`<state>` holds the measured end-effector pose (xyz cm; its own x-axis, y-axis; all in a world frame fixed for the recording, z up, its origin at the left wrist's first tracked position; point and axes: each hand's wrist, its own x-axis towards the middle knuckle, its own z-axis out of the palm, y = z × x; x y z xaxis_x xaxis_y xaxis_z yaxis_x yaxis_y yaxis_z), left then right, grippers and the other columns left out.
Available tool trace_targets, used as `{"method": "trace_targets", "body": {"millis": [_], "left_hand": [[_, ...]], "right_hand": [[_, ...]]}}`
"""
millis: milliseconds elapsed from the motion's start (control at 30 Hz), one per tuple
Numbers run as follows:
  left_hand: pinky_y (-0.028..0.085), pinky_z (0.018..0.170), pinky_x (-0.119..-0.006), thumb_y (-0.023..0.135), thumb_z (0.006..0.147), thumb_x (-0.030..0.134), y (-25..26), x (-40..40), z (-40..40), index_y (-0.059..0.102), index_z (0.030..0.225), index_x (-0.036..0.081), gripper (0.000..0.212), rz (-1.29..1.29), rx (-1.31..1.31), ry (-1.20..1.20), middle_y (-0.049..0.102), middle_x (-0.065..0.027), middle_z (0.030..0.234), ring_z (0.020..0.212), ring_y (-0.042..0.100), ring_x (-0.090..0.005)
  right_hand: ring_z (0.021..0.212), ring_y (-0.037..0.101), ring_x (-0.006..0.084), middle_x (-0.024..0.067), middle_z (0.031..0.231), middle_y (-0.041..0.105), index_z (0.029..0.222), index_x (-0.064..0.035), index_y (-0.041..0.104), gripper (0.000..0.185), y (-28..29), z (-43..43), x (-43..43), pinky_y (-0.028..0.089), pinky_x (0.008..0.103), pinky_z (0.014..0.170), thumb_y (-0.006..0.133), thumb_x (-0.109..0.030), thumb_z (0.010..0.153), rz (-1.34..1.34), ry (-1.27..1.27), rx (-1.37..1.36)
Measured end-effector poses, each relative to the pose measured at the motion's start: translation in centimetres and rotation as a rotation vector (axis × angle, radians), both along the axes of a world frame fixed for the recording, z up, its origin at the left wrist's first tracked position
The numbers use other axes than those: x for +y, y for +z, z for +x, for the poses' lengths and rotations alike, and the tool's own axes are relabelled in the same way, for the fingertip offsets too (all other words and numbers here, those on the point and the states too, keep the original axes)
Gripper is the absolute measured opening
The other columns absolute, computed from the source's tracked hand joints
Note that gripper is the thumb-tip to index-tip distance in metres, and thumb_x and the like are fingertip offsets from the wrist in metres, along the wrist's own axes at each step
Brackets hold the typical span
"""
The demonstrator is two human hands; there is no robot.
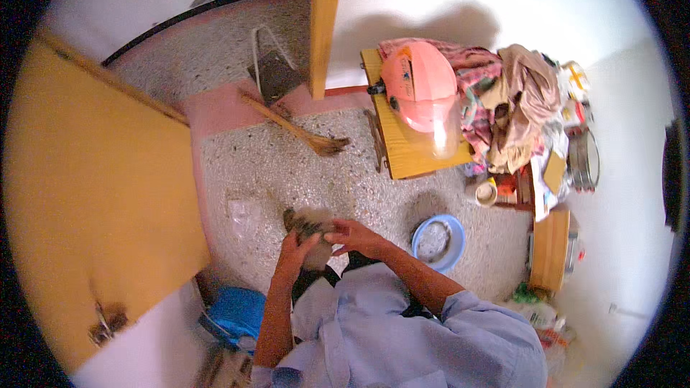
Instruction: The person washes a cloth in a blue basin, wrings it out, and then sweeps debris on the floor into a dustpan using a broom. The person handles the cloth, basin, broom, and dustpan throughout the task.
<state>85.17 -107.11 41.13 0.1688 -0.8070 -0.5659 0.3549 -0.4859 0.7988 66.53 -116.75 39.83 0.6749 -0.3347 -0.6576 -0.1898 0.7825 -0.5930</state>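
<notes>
In front of my waist, my left hand is wrapped around the near left side of a grey and dark-greenish bundle. The bundle looks like a crumpled rag, but blur hides what it is exactly. My right hand reaches in from the right, with its fingers on the bundle's other side. Both hands are above the speckled terrazzo floor. To the right of my right forearm, a blue plastic basin stands on the floor with greyish, foamy-looking contents.
A short broom and a dustpan lie ahead by the doorway. On a wooden table sit a pink helmet and heaped clothes. An open door stands left, above a blue bag-like item.
</notes>
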Motion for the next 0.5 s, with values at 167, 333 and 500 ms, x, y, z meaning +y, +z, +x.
{"method": "trace_targets", "body": {"millis": [167, 333, 500], "left_hand": [[0.047, 0.095, -0.038, 0.070, 0.087, 0.030, 2.5, -10.0, 0.7, 0.058, 0.118, 0.001, 0.044, -0.218, -0.473, -0.640, 0.058, -0.0127, 0.113, 0.109, 0.057, -0.0281], [0.048, 0.093, -0.039, 0.074, 0.084, 0.031, 2.6, -13.2, 1.5, 0.055, 0.120, 0.000, 0.051, -0.576, -0.703, -0.588, 0.053, -0.0163, 0.111, 0.107, 0.056, -0.0313], [0.054, 0.075, -0.035, 0.076, 0.082, 0.024, -2.0, -15.0, 8.0, 0.058, 0.108, 0.000, 0.040, -0.224, -0.431, -0.640, 0.061, -0.0141, 0.101, 0.084, 0.065, -0.0253]], "right_hand": [[0.097, 0.066, 0.0227, 0.0091, 0.112, 0.066, 0.129, -0.0025, 0.052, 0.049, 0.1, -0.1, 0.0, 0.058, 0.0371, 0.080, 0.069, -0.027, 0.090, -0.063, -0.367, -0.029], [0.109, 0.062, 0.0255, 0.0082, 0.124, 0.061, 0.134, -0.0090, 0.048, 0.043, 2.9, 0.8, -1.3, 0.055, 0.0410, 0.089, 0.061, -0.014, 0.094, -0.045, -0.942, -0.148], [0.116, 0.059, 0.0252, 0.0062, 0.127, 0.060, 0.133, -0.0150, 0.051, 0.040, -0.6, -3.1, -4.9, 0.053, 0.0436, 0.092, 0.062, -0.020, 0.095, 0.039, -1.447, -0.152]]}}
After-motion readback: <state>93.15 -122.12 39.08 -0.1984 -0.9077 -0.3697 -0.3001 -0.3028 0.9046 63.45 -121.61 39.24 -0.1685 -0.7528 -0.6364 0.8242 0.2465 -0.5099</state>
